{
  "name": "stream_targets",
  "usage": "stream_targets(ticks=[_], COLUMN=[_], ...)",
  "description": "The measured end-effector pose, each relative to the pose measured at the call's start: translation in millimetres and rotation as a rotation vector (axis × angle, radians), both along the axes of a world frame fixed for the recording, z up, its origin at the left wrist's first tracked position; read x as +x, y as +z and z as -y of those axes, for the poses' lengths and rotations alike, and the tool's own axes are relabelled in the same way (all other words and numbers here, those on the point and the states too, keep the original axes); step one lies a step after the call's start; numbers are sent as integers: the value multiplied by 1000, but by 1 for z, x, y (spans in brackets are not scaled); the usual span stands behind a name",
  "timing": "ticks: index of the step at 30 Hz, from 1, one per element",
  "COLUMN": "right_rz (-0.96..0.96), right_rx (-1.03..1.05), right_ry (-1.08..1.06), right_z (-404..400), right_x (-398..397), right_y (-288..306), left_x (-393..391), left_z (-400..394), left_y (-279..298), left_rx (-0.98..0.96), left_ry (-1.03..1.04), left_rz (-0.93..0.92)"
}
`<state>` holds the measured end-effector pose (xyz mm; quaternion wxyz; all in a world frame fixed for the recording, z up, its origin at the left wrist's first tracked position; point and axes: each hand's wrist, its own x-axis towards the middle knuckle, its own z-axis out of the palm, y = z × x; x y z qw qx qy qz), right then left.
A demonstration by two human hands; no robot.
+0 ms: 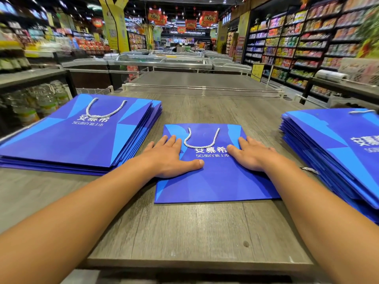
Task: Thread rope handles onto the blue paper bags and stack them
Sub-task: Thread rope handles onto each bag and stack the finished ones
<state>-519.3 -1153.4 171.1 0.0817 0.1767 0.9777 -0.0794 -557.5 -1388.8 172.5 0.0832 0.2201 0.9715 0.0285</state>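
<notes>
A flat, glossy blue paper bag [213, 177] with lighter blue angular panels and white printed characters lies in the centre of the frame on a grey wood-grain tabletop [184, 232]. A twisted white rope handle [202, 140] hangs in a U-shaped loop on its upper face, both ends entering near the top edge. The left hand [170, 156] rests palm-down on the bag's left part, fingers straight and slightly spread, thumb stretched toward the print. The right hand [250, 154] lies flat on the right part in the same way; neither hand grasps anything.

At centre left sits a neat stack of matching blue bags [82, 140], the top one carrying its own white rope loop [104, 109]. At the right edge a second, fanned pile of blue bags [328, 160] runs out of frame, with a short bit of white cord [310, 170] showing beside the right forearm. Behind the table, glass-topped freezer chests [164, 60] fill the upper middle, and stocked shop shelves [307, 44] line the upper right.
</notes>
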Motion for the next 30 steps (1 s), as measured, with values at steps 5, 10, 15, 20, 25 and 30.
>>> stream_targets(ticks=[5,10,15,20,25,30], right_rz=[-18,-257,-374,-535,-504,-479], right_rx=[-7,87,-25,-155,-218,-261], right_ry=[-25,246,481,441,434,-32], right_z=[1,19,46,39,38,11], right_x=[1,-2,-7,4,7,10], right_y=[-1,0,-4,4,4,17], left_x=[-4,-2,-5,-6,-6,-9], left_z=[1,0,-1,-2,-2,1], left_y=[-2,0,-2,0,-1,-5], left_rx=[-5,-22,-26,-33,-25,30], left_ry=[42,16,32,39,33,26], left_rz=[-17,-16,-27,-17,-24,-62])
